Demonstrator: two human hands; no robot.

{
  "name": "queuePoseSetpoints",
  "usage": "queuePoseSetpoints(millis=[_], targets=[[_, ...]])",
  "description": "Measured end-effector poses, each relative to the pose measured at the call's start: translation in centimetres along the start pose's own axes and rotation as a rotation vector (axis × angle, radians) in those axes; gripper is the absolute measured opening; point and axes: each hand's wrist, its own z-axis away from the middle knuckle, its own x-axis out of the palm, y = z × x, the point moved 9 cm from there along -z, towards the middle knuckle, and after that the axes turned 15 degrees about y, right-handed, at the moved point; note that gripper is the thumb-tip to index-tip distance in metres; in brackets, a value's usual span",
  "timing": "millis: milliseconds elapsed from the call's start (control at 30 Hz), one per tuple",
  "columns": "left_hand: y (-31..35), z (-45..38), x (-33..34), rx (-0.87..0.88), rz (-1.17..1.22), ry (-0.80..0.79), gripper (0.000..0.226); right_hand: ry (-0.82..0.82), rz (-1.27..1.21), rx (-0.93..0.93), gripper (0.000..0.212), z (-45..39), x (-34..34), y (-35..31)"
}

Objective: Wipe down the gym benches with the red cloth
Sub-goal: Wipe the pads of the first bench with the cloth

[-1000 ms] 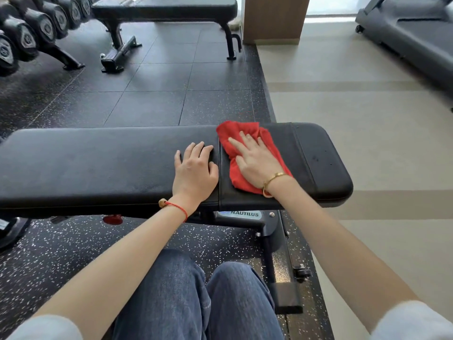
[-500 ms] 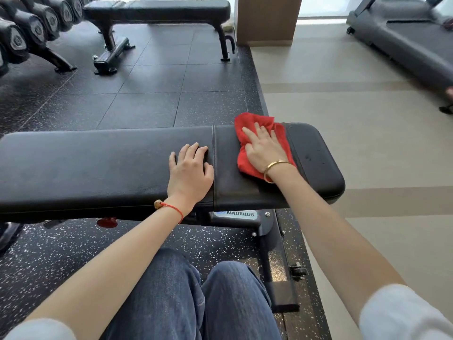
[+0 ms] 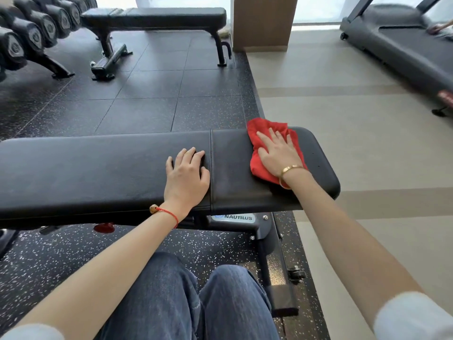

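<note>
Two hands on the near bench (image 3: 110,168): the right hand (image 3: 278,153) lies flat, fingers spread, pressing the red cloth (image 3: 259,133) onto the short pad near its right end; the left hand (image 3: 186,175) rests open beside the seam, holding nothing. Best keep the palm flat, overlap each pass, and carry over the rounded edge. Black padding, speckled rubber floor (image 3: 147,106) beneath. A second bench (image 3: 157,17) waits beyond, dumbbells (image 3: 29,33) left, treadmill (image 3: 404,42) right.

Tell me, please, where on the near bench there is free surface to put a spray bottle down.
The near bench is bare along the long pad beyond the left hand. A narrower strip lies between that hand and the red cloth. The short end pad is crowded: the right hand presses the cloth there.
</note>
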Motion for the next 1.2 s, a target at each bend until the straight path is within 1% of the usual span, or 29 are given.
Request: queuePoseSetpoints(millis=[67,133,200,267,333,367,433,533,633,700,733,833,900,967,1067,1133,1200], targets=[[0.1,-0.1,0.0,-0.003,-0.005,0.003,0.046,-0.021,0.001,0.021,0.055,-1.8,0.8,-1.2],[0.2,-0.1,-0.1,-0.002,-0.009,0.005,0.046,-0.039,-0.023,-0.002,0.055,-2.1,1.3,-3.1],[0.1,-0.1,0.0,-0.005,-0.007,0.010,0.046,-0.044,-0.055,-0.080,0.055,-0.6,1.3,-5.1],[0.2,-0.1,0.0,-0.007,-0.002,0.014,0.046,-0.018,-0.104,-0.198,0.055,2.4,0.8,-6.7],[0.1,-0.1,-0.1,-0.013,-0.005,0.013,0.046,0.017,-0.144,-0.299,0.054,5.3,0.0,-7.0],[0.0,-0.1,-0.1,-0.013,-0.009,0.009,0.046,0.019,-0.149,-0.317,0.054,6.2,-0.2,-6.5],[0.0,0.0,0.0,-0.010,-0.016,-0.003,0.047,0.017,-0.130,-0.281,0.054,5.8,-0.3,-4.6],[0.2,0.1,0.0,-0.009,-0.017,-0.010,0.047,0.000,-0.048,-0.141,0.054,2.1,0.4,-2.0],[0.2,-0.1,-0.1,-0.010,-0.022,0.003,0.046,-0.032,-0.008,-0.048,0.054,-2.2,1.5,-2.3],[0.2,-0.3,-0.1,-0.017,-0.027,0.013,0.045,-0.031,-0.005,-0.043,0.055,-3.3,2.2,-4.3],[0.2,-0.3,-0.1,-0.020,-0.029,0.017,0.045,-0.029,-0.014,-0.070,0.055,-3.2,2.6,-5.9],[0.1,-0.3,-0.1,-0.015,-0.028,0.032,0.045,-0.040,-0.087,-0.242,0.056,-0.5,3.6,-10.4],[0.0,-0.3,-0.2,-0.011,-0.025,0.037,0.045,-0.063,-0.130,-0.300,0.055,0.1,3.8,-10.2],[-0.1,-0.3,-0.2,-0.011,-0.019,0.031,0.045,-0.044,-0.092,-0.263,0.054,-1.4,3.2,-7.9],[0.0,-0.2,-0.3,-0.010,-0.008,0.028,0.045,-0.012,0.023,-0.079,0.053,-4.9,2.4,-3.2],[0.1,-0.3,-0.4,-0.010,-0.010,0.029,0.045,-0.016,0.032,-0.023,0.053,-5.7,2.4,-2.7],[0.2,-0.3,-0.4,-0.013,-0.013,0.031,0.045,-0.024,-0.013,-0.058,0.053,-4.8,2.5,-4.3]])
